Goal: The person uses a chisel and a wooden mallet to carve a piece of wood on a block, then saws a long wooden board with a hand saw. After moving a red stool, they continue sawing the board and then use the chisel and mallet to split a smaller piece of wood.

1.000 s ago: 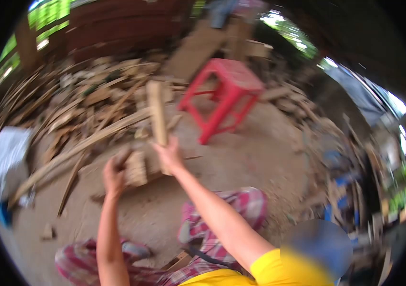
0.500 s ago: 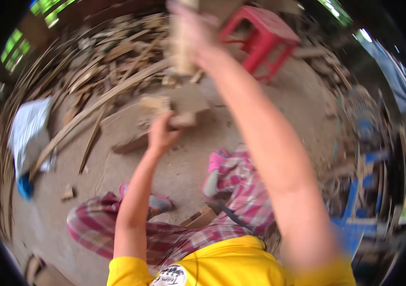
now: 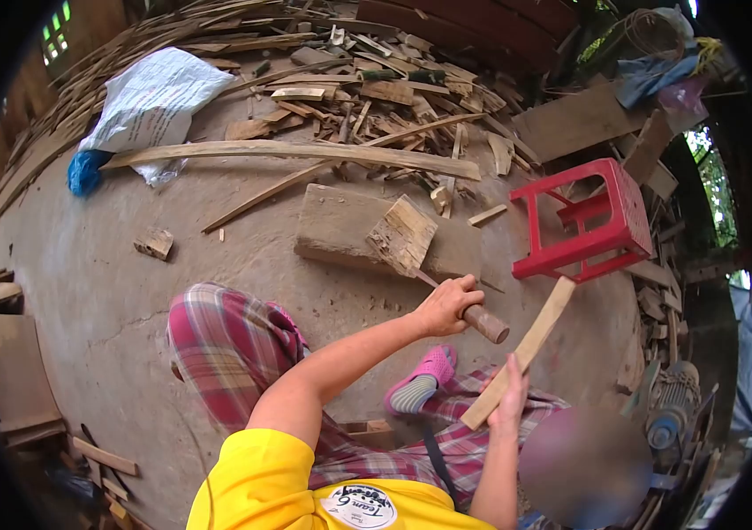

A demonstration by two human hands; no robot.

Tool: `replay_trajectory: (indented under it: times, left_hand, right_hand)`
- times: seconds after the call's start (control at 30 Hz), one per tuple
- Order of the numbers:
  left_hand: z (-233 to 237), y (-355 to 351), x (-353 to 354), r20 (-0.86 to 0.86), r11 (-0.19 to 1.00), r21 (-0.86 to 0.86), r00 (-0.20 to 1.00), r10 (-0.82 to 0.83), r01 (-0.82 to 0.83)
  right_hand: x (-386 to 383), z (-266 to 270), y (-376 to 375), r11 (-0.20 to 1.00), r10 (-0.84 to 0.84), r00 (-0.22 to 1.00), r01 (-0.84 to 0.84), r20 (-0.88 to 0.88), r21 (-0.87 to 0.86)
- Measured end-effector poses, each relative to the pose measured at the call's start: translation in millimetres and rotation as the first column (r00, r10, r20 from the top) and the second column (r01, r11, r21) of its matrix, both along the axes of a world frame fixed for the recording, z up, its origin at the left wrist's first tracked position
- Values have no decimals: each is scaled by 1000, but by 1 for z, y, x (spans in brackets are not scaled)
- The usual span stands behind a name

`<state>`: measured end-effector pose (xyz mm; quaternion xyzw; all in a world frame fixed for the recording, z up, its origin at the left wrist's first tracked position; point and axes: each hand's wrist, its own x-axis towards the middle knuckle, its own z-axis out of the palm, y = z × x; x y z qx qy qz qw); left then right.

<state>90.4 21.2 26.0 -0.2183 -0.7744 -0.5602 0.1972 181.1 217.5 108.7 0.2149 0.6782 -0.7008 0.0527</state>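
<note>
My left hand (image 3: 448,307) is closed around a chisel (image 3: 486,324) with a thick round wooden handle. Its narrow blade reaches to the lower edge of a small pale wood block (image 3: 404,234); whether it is sunk in cannot be told. That block sits tilted on a larger, dusty wood slab (image 3: 332,221) on the floor. In my right hand (image 3: 508,393) is a flat wooden bar (image 3: 526,349), held slanting up and to the right, apart from the chisel. Both hands are over or in front of my checked trousers.
A red plastic stool (image 3: 583,221) stands to the right of the slab. Behind lie a long plank (image 3: 305,155) and a heap of wood scraps (image 3: 393,84). Farther left is a white sack (image 3: 151,102); a wood offcut (image 3: 154,243) lies on the concrete floor. An electric motor (image 3: 672,397) stands at right.
My right hand has come down from high above the slab to near my lap, still holding the wooden bar. My left hand stays on the chisel. The whole view has turned.
</note>
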Motion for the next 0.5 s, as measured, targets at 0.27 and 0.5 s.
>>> replay_trajectory:
  times: [0.27,0.5]
  left_hand:
    - [2,-22,-11,10,991,12,991,134,-135]
    - [-2,-40,-20,108,992,23,987,123,-126]
  right_hand:
    - [7,-5,-16,997,80,996,-81,40,13]
    - [20,54,-63,995,8,949,23,-315,95]
